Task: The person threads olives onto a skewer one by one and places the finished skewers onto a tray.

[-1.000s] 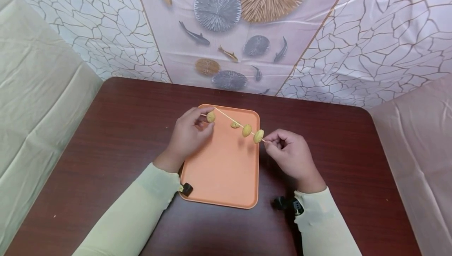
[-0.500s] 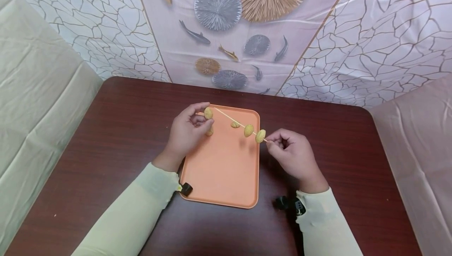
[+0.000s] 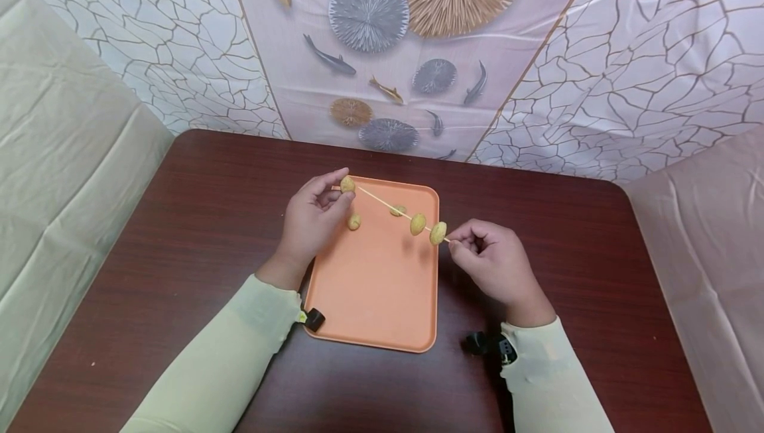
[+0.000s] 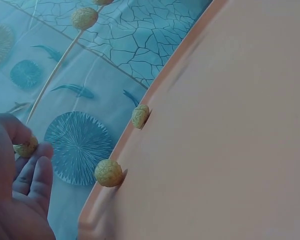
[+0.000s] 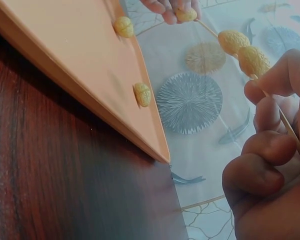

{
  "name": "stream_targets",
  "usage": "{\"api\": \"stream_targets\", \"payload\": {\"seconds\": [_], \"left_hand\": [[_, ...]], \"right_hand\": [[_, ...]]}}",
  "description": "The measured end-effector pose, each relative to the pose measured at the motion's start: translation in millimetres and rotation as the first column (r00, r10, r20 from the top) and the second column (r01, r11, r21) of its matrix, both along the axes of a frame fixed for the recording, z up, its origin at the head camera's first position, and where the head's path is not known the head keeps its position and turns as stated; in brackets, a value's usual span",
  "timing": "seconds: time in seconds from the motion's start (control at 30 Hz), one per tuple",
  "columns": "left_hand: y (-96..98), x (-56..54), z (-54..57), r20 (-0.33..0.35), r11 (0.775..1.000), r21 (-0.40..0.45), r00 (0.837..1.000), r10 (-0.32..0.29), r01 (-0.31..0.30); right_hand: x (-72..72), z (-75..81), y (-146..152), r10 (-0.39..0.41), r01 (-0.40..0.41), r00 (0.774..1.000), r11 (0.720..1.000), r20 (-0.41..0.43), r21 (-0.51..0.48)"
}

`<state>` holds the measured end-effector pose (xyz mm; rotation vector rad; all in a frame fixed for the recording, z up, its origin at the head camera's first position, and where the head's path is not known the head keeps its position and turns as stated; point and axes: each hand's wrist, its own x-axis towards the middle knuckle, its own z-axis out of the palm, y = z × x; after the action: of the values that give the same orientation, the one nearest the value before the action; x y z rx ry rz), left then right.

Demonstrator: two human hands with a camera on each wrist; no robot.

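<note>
My right hand [image 3: 492, 260] pinches the near end of a thin wooden skewer [image 3: 382, 200] between thumb and index finger. Two yellow, rough-skinned oval balls [image 3: 428, 229] are threaded on it near that hand; in the right wrist view this threaded pair [image 5: 244, 52] sits close together just beyond the fingertips. At the skewer's other end, my left hand [image 3: 313, 221] pinches another yellow ball [image 3: 347, 184] between thumb and fingers. The skewer's far tip is right at this ball, and the left wrist view shows the held ball [image 4: 27, 147] partly hidden by the fingers.
An orange tray [image 3: 376, 294] lies under the hands on the dark wooden table [image 3: 197, 221]. Two loose yellow balls rest near its far side, one at left [image 3: 354, 222] and one behind the skewer [image 3: 398, 210]. Patterned cloth [image 3: 382, 75] hangs behind the table.
My left hand has drawn back and to the left with its ball, uncovering a loose ball on the tray. My right hand and the skewer have shifted only slightly.
</note>
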<state>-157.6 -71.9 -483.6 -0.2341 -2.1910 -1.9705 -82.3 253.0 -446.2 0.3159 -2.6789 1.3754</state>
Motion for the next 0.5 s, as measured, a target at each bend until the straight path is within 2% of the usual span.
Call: {"api": "stream_targets", "payload": {"seconds": [0.23, 0.5], "left_hand": [[-1.1, 1.4, 0.9, 0.019, 1.000, -0.028, 1.000, 0.013, -0.012], [-1.5, 1.2, 0.4, 0.008, 1.000, -0.027, 1.000, 0.015, -0.015]], "right_hand": [[0.5, 1.8, 0.3, 0.007, -0.007, 1.000, 1.000, 0.011, 0.024], [0.1, 0.7, -0.4, 0.008, -0.009, 1.000, 0.999, 0.027, 0.031]]}}
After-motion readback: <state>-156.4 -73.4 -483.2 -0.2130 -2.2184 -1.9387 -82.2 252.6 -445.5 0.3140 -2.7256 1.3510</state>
